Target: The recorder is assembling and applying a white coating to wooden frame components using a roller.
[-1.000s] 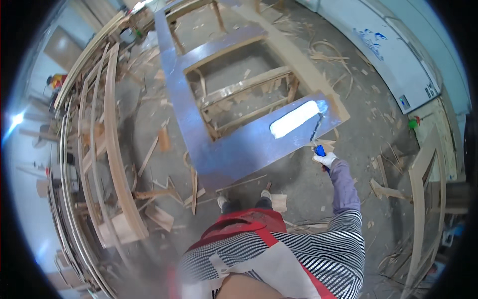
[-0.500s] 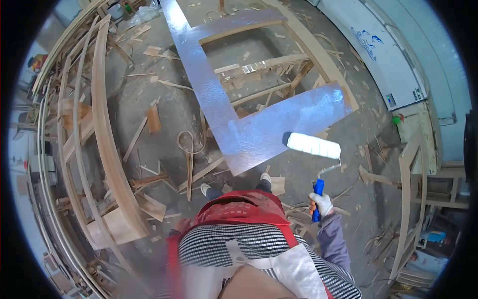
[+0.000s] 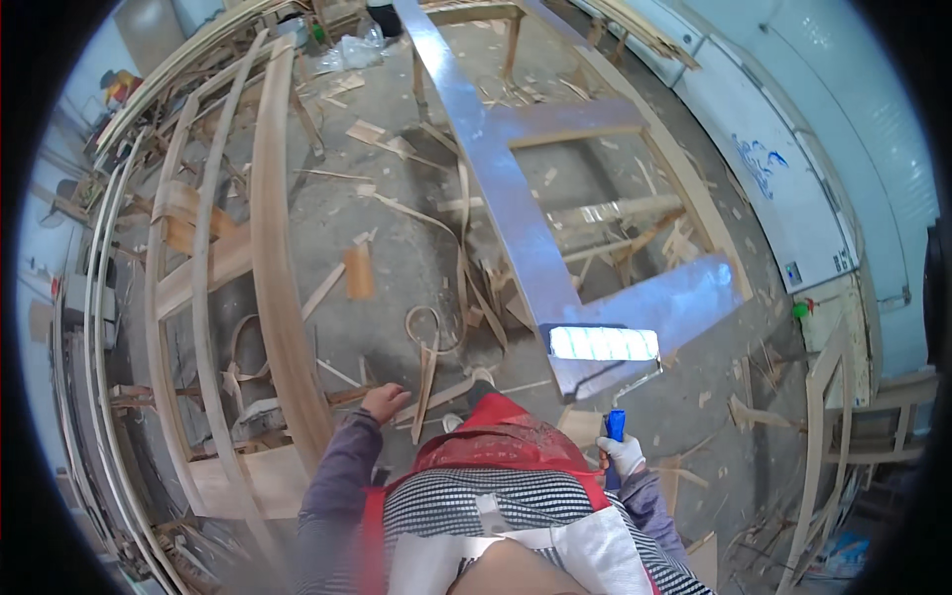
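Observation:
My right hand (image 3: 623, 456), in a whitish glove, is closed around the blue handle of a paint roller (image 3: 604, 344). The roller's white sleeve lies across the near corner of a large wooden door-like frame (image 3: 524, 213), and I cannot tell whether it presses on the surface. The frame's upper face looks shiny and bluish, with bare pale wood on its far-right rail. My bare left hand (image 3: 385, 403) hangs low at my left side, fingers loosely apart from anything, holding nothing. It is nearest the end of a long curved wooden piece (image 3: 273, 238).
Several wooden frames and strips stand along the left. Wood scraps (image 3: 359, 272) and a looped strip (image 3: 423, 329) litter the concrete floor. A white panel with a blue design (image 3: 769, 164) leans at the right wall, near another wooden frame (image 3: 821, 426).
The roller has moved left onto the near corner of the frame. My left hand has come into sight on the left. The whole view has shifted, and the frame appears lower and further right.

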{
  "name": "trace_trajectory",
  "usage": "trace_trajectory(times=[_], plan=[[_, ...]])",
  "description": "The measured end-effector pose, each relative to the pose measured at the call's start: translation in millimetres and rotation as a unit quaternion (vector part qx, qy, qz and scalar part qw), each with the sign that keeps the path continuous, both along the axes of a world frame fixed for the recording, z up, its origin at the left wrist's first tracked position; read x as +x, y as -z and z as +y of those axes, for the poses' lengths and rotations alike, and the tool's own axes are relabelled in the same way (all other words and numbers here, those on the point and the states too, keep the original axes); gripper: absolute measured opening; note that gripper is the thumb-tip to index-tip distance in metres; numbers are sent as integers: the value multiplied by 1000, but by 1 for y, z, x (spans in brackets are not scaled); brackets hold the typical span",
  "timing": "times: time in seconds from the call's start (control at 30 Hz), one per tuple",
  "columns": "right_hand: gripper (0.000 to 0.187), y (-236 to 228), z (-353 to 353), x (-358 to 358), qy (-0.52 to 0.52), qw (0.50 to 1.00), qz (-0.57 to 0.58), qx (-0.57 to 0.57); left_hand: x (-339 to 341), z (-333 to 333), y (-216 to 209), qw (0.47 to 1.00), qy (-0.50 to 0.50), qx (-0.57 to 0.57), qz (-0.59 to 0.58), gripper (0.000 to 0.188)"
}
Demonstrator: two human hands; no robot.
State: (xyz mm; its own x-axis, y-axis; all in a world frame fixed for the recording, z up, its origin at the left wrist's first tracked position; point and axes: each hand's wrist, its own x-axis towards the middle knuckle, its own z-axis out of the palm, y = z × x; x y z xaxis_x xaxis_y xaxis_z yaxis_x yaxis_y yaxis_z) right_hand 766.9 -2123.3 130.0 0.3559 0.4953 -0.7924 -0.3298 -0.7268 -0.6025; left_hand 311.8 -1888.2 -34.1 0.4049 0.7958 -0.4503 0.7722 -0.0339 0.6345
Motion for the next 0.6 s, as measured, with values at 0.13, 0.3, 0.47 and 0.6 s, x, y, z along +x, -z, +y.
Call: trace_trajectory(times=[0.13,0.3,0.47,0.6], plan=[[16,21,92,-6,-30,999,23,30,6,62,-36,998,59,29,23,43],[16,55,244,-17,-33,981,131,137,-55,122,-52,995,-91,9,25,42],[18,35,424,-25,-109,955,165,219,-134,111,-43,952,-182,-47,243,39],[18,-7,534,-33,-183,933,99,293,-131,80,-22,936,-223,-146,231,38]])
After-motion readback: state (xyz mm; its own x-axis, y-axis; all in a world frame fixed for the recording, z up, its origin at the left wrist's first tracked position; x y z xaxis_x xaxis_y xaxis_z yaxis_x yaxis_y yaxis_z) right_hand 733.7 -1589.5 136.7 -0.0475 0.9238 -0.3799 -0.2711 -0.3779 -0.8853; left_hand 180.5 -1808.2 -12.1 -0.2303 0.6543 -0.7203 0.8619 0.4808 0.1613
